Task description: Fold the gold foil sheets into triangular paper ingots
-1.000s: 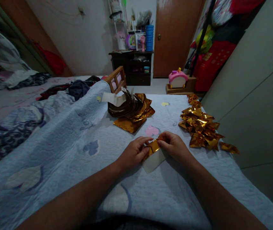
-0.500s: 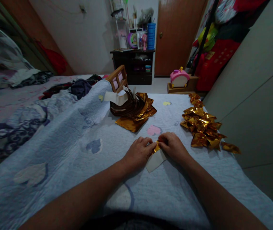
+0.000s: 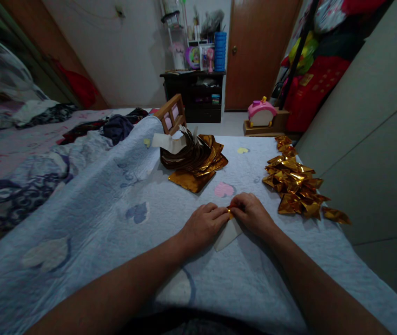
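Observation:
A sheet of gold foil paper [image 3: 228, 236], its whitish back upward, lies on the quilt between my hands with its far edge folded over to show gold. My left hand [image 3: 206, 224] presses on the left part of that fold, fingers together. At the fold's right end my right hand [image 3: 252, 211] pinches the paper between thumb and fingers. Beyond my hands sits a fanned stack of gold foil sheets [image 3: 198, 156], with one loose gold sheet [image 3: 191, 180] at its front. Several folded gold foil pieces [image 3: 294, 184] are heaped to the right.
A light blue quilt [image 3: 115, 260] with heart patches covers the bed. Rumpled bedding and clothes [image 3: 115, 128] lie to the left. A pink toy [image 3: 261, 114] stands past the far edge. A tall pale cabinet [image 3: 376, 153] runs along the right side.
My left hand has slid slightly right over the fold, covering more of the gold strip and the white part. My right hand stays almost in place.

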A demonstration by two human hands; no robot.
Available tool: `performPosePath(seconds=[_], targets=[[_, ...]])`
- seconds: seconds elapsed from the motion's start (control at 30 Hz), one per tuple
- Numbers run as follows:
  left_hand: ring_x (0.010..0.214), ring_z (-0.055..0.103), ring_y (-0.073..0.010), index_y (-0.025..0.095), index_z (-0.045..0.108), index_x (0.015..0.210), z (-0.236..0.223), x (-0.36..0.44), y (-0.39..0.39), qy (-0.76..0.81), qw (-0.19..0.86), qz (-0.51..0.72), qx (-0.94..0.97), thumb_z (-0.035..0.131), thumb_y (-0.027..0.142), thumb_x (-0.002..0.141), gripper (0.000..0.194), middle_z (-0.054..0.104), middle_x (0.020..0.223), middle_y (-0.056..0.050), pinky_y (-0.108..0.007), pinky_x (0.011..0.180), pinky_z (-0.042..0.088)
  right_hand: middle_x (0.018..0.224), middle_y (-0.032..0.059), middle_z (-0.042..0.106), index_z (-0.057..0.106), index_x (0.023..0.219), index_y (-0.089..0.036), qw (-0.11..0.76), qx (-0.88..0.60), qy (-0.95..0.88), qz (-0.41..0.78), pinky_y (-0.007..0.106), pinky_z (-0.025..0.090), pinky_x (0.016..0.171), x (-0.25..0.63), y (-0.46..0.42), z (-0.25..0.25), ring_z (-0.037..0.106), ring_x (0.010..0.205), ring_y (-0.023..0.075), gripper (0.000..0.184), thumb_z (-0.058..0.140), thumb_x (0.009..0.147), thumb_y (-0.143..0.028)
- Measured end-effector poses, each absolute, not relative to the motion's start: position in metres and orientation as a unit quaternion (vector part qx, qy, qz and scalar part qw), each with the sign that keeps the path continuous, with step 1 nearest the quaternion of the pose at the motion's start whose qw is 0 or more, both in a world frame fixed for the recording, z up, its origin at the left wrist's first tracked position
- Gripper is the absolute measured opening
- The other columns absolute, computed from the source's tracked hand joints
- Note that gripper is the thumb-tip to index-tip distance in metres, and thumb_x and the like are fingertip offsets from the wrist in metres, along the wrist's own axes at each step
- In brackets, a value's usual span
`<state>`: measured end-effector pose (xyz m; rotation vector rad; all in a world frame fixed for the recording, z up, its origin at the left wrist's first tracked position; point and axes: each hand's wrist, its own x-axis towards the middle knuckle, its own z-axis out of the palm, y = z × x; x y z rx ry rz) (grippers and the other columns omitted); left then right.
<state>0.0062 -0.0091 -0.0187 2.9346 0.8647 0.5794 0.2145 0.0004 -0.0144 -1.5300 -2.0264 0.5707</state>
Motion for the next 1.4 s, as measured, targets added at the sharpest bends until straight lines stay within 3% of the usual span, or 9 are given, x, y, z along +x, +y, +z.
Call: performPosePath(seconds=[0.3,0.8,1.4], targets=[[0.1,0.062,-0.0223,0.012,0.061,0.124,-0.015,0.007,-0.011,0.264,0.013,0.198,0.944,0.051,0.017,0.101,0.026,0.07,0.12,-0.009,-0.037,0.087,0.057,0.083,0.004,0.063,0.065,0.078,-0.018,0.277,-0.532,-0.778,0.187,0.034,0.037,0.08,0.215,0.0,-0.016,0.053,0.085,0.0214,0.015,0.061,0.078,-0.004],[0.107,0.064,-0.0223,0.017,0.059,0.125,-0.016,0.007,-0.011,0.289,0.052,0.204,0.934,0.047,0.021,0.104,0.025,0.069,0.122,-0.008,-0.039,0.091,0.056,0.09,0.0064,0.066,0.077,0.092,-0.022,0.222,-0.455,-0.84,0.195,0.038,0.042,0.084,0.227,-0.002,-0.009,0.054,0.091,0.0232,0.029,0.061,0.081,-0.001],[0.11,0.06,-0.0226,0.017,0.053,0.136,-0.017,0.005,-0.011,0.283,0.012,0.167,0.944,0.048,0.018,0.102,0.034,0.062,0.137,-0.009,-0.039,0.094,0.054,0.083,0.006,0.063,0.068,0.083,-0.018,0.268,-0.487,-0.818,0.149,0.033,0.04,0.078,0.222,-0.001,-0.016,0.055,0.085,0.0216,0.014,0.058,0.085,-0.008]])
